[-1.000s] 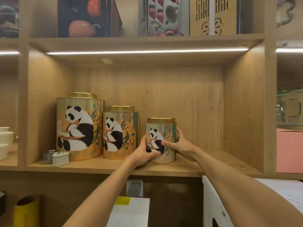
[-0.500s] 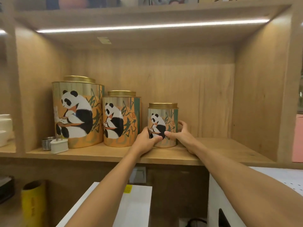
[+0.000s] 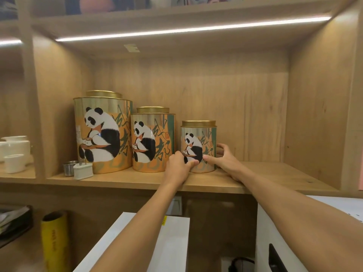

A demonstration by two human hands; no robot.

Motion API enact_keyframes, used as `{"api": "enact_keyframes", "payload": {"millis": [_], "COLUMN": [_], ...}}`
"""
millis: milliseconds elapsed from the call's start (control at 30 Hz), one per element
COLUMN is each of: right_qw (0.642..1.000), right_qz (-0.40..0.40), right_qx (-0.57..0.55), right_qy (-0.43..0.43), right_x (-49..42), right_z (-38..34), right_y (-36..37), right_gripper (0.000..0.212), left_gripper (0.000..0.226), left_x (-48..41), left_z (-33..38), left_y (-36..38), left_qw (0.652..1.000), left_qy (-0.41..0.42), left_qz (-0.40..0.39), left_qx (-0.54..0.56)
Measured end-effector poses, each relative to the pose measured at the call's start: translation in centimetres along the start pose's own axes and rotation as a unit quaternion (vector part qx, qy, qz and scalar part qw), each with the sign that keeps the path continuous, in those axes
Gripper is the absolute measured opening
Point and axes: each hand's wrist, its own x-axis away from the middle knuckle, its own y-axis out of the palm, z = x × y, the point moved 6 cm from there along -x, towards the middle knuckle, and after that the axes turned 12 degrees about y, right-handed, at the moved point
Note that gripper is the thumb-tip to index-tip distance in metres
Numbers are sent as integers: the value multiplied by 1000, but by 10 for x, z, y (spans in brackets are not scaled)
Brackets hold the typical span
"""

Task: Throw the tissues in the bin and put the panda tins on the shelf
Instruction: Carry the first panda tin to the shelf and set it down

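Three gold-lidded panda tins stand in a row on the wooden shelf [image 3: 265, 179]: a large tin [image 3: 102, 132] at the left, a medium tin [image 3: 153, 140] in the middle and a small tin [image 3: 198, 142] at the right. The small tin rests upright on the shelf board. My left hand [image 3: 179, 167] grips its lower left side. Its lower right side is held by my right hand [image 3: 224, 160], thumb in front and fingers wrapped behind. No tissues or bin are in view.
A small metal cup [image 3: 69, 168] and a white plug-like block [image 3: 83, 170] sit in front of the large tin. White cups [image 3: 14, 152] stand in the left compartment. Below are a white box [image 3: 155, 244], a yellow roll [image 3: 54, 242] and a white cabinet [image 3: 284, 242].
The small tin has come down onto the shelf board and stands there; both hands slid lower on its sides. The view has moved closer and tilted.
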Motion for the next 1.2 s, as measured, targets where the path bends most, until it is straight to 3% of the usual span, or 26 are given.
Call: {"api": "enact_keyframes", "payload": {"millis": [133,833,1033,1200], "right_qw": [1000,995,991,989], "right_qz": [4,-58,-57,-52], "right_qx": [22,87,119,141], "right_qy": [-7,1,-5,3], "right_x": [-1,8,15,10], "right_z": [-1,-5,-8,-4], "right_y": [1,14,18,19], "right_gripper": [95,102,94,104], "left_gripper": [37,51,49,34], "left_x": [-1,1,2,2], "left_z": [1,2,4,4], "left_y": [3,4,1,-3], "left_qw": [1000,998,998,999], "left_qy": [-1,-19,-17,-8], "left_qz": [-13,-17,-8,11], "left_qx": [-19,-56,-56,-40]}}
